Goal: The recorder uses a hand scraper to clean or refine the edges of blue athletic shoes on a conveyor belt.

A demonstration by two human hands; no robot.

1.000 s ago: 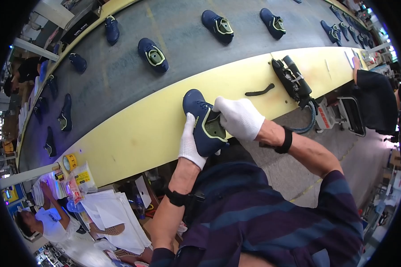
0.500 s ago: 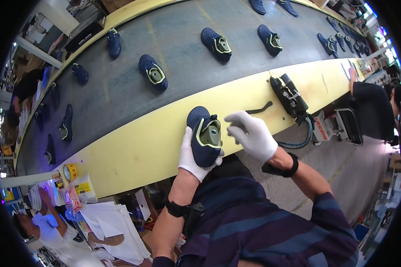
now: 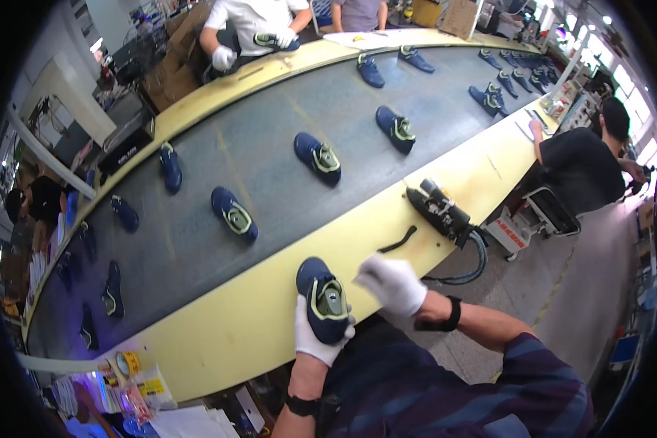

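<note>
A navy blue low-top shoe [image 3: 325, 327] with pale yellow-green collar trim rests in my left hand [image 3: 312, 339], which wears a white knit glove. The fingers wrap round the shoe from below, with the opening facing up and the grey-green insole [image 3: 332, 300] in sight. My gloved right hand [image 3: 396, 286] hovers just right of the shoe, apart from it. Its fingers are smeared by motion, so whether they pinch anything does not show. Beyond that hand lies a dark curved strip [image 3: 398, 240] on the yellow ledge [image 3: 219, 336].
Several matching shoes stand on the grey conveyor belt [image 3: 270, 219] beyond the ledge. A black device [image 3: 439, 210] with a hose lies to the right. Tape [image 3: 128, 363] sits at left. Across the belt, a co-worker [image 3: 252, 29] handles a shoe; another person [image 3: 584, 164] sits at right.
The view has tilted up, bringing people across the belt into sight. My right hand's spread fingers have drawn closer together and blurred. The shoe stays in my left hand.
</note>
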